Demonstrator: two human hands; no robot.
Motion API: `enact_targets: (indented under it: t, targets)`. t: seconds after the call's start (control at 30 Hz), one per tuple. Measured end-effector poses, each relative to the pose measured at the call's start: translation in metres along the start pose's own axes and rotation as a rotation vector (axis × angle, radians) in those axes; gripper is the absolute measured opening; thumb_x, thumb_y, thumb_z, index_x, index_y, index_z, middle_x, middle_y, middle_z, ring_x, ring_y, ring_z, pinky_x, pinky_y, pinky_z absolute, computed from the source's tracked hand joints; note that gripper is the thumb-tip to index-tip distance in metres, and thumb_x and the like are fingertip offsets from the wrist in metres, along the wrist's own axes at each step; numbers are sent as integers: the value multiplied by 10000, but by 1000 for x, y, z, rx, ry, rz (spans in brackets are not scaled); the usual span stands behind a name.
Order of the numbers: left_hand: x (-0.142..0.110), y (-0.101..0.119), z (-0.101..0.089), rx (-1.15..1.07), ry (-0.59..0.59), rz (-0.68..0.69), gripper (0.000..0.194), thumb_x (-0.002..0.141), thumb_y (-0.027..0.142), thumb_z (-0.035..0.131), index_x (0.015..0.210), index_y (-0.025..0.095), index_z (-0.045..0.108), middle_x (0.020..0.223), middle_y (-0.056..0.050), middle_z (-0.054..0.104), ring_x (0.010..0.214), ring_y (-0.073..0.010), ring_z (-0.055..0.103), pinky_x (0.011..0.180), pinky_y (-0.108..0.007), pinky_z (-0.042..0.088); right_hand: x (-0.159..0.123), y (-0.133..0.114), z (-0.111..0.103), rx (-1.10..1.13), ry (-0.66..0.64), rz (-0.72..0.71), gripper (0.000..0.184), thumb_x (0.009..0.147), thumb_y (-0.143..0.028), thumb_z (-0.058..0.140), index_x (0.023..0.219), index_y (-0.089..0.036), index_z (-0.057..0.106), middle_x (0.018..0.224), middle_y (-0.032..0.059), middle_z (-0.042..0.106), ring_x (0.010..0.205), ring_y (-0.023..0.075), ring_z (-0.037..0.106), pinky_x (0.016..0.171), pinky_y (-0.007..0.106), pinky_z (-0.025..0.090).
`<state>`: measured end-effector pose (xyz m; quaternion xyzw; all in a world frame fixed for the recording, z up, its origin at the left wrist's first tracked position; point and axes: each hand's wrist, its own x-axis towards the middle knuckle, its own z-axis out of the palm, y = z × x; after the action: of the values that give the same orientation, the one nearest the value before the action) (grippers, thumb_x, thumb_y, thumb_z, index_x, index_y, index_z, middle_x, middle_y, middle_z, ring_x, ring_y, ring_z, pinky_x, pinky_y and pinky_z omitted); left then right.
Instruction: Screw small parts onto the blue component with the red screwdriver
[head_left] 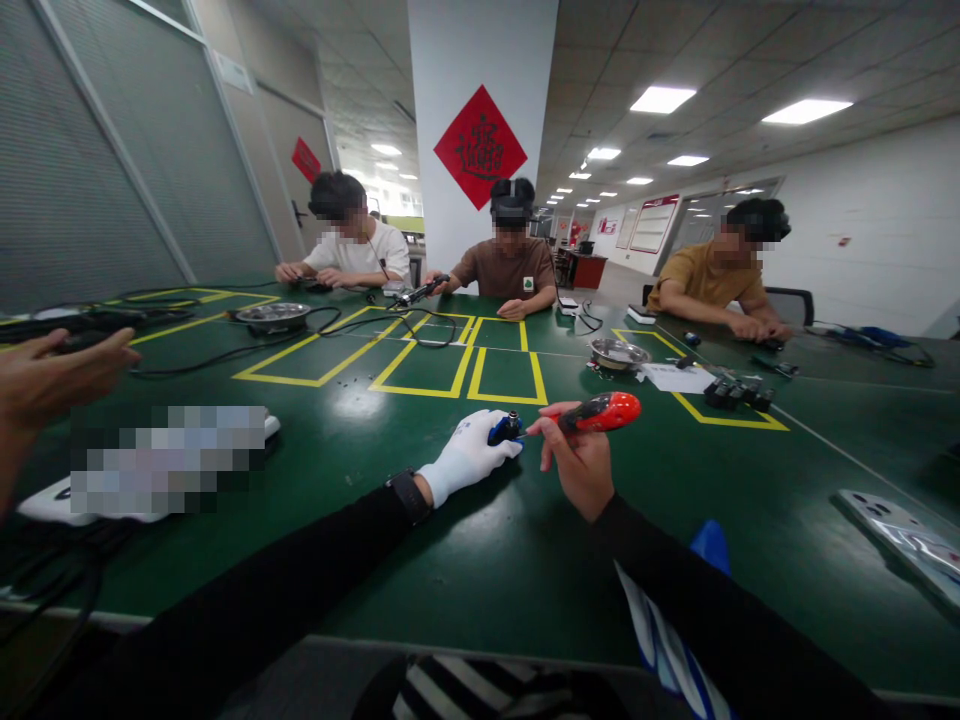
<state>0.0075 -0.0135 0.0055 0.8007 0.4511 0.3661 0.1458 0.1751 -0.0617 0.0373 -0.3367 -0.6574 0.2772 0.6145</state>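
My left hand (469, 458), in a white glove, rests on the green table (450, 560) and grips a small blue and black part (505, 429). My right hand (577, 462) is bare and closed round a red-handled screwdriver (604, 411). The screwdriver's tip points left and meets the small part. Both my sleeves are black, and a dark watch sits on my left wrist.
Three people sit across the table, working with their hands. Yellow tape rectangles (507, 376) mark the table's middle. Two metal bowls (617, 353) and black cables (247, 350) lie farther off. A phone (904, 540) lies at right. Another person's hand (52, 375) reaches in at left.
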Motion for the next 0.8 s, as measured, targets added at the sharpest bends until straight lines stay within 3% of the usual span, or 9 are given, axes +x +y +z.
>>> enact_targets:
  t: [0.1,0.23,0.33,0.43,0.5,0.6,0.67,0.73,0.8]
  targets:
    - [0,2,-1,-10,-9,-19,249,768,360,613,938,180,633,889,-31,633,839,-194,569,761,-306,458,2,0,3,206,-32,92,181,853,-344,583,946,-207,509,696,-45,622,389,85,544,410,228,424]
    - [1,4,-4,4,-23,2,187,769,327,609,875,174,628,858,-32,633,817,-191,566,743,-300,455,3,3,5,364,-53,130,238,895,-355,503,1095,-227,494,822,-24,589,549,108,632,580,284,519]
    - [1,5,-5,22,-10,16,183,764,336,615,851,174,622,851,-32,627,808,-192,564,737,-302,455,3,3,2,208,-30,84,265,883,-360,525,1104,-216,543,943,28,615,627,125,634,632,314,523]
    - [1,5,-5,34,5,3,230,762,375,621,887,182,628,876,-38,626,837,-202,565,768,-316,457,5,-2,-2,-17,50,-65,202,757,-323,699,888,-201,604,1065,66,620,871,189,630,799,372,516]
    - [1,5,-5,41,5,6,241,765,379,617,905,183,632,894,-42,625,857,-207,564,787,-324,454,6,-7,-3,0,-2,-125,187,745,-297,712,757,-203,551,1123,66,611,1016,211,591,910,406,476]
    - [1,5,-5,49,1,17,207,771,358,606,867,176,632,871,-44,619,848,-209,561,780,-325,452,6,-10,-2,178,-227,-22,192,799,-298,661,790,-222,484,891,16,639,788,159,622,748,344,528]
    - [1,5,-5,40,0,28,182,774,343,600,841,176,626,849,-37,616,828,-202,558,765,-317,452,5,-10,-1,228,-302,40,211,808,-305,656,910,-239,483,718,-42,569,586,117,551,594,276,502]
    - [1,5,-4,21,1,45,166,777,333,596,837,181,623,841,-28,615,815,-195,555,756,-310,451,3,-9,1,208,-281,18,255,840,-316,616,1047,-254,482,728,-45,529,594,112,530,619,277,497]
    - [1,6,-3,9,2,60,155,773,328,603,828,184,620,837,-22,614,811,-190,553,755,-306,450,2,-10,1,165,-236,-39,291,890,-340,533,1163,-264,468,830,-11,543,724,136,567,767,334,506]
